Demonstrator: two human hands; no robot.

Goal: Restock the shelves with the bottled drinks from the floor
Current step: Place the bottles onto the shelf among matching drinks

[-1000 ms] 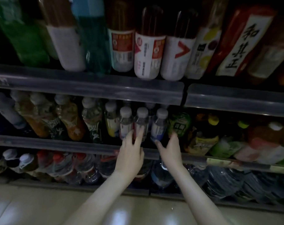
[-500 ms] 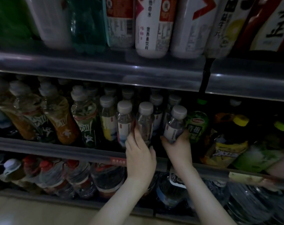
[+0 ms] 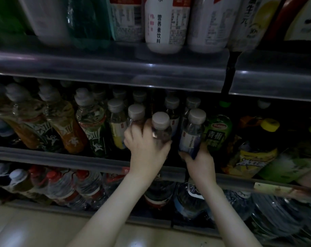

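Gripping two small bottles at the front of the middle shelf [image 3: 62,157], one to each hand.

Head view: wraps the left grip [image 3: 147,148] round the body of a grey-capped bottle [image 3: 161,128], fingers curled over it and against the next bottle to the left. Clamps the right grip [image 3: 199,163] low on a blue-labelled bottle [image 3: 191,138], just beside the green plum drink [image 3: 216,134]. Holds both just behind the shelf rail, among rows of like caps. Looks like the placing and straightening step, well into the restock. Calls next for easing each bottle back into its own lane, upright and label out, without toppling neighbours, then letting go.
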